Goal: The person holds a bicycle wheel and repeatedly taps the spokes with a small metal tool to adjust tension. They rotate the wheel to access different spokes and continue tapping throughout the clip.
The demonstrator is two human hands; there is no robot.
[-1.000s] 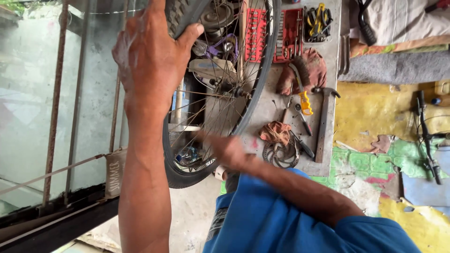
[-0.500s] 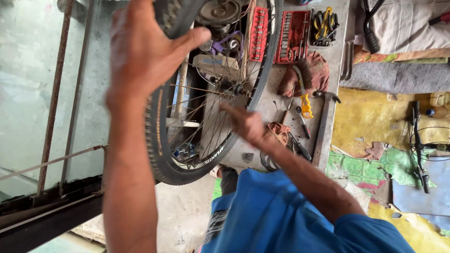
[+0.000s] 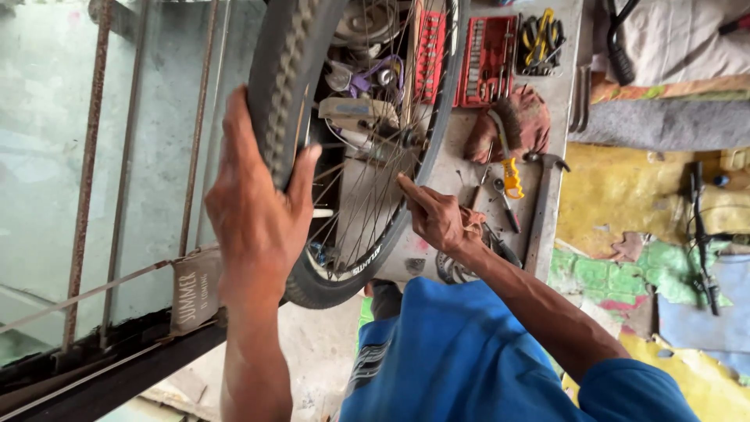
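Observation:
A bicycle wheel [image 3: 437, 117] with a knobby black tyre [image 3: 285, 94] and thin metal spokes stands upright in front of me. My left hand [image 3: 258, 215] is wrapped around the tyre's near edge, thumb on one side and fingers on the other. My right hand [image 3: 437, 215] reaches in from the other side. Its thumb and forefinger meet on a spoke close to the rim. The hub [image 3: 402, 137] and a grey part beside it show through the spokes.
Behind the wheel is a grey workbench [image 3: 558, 86] with red socket sets [image 3: 486, 59], pliers [image 3: 541, 35], a yellow-handled tool [image 3: 512, 176], a hammer [image 3: 543, 203] and a rag. A rusty metal railing [image 3: 86, 180] runs on the left. A bicycle part [image 3: 699, 234] lies on the yellow and green floor at the right.
My left hand has slid from the top of the tyre down along its edge. My right hand has shifted out along the spokes toward the rim. The view has moved closer.

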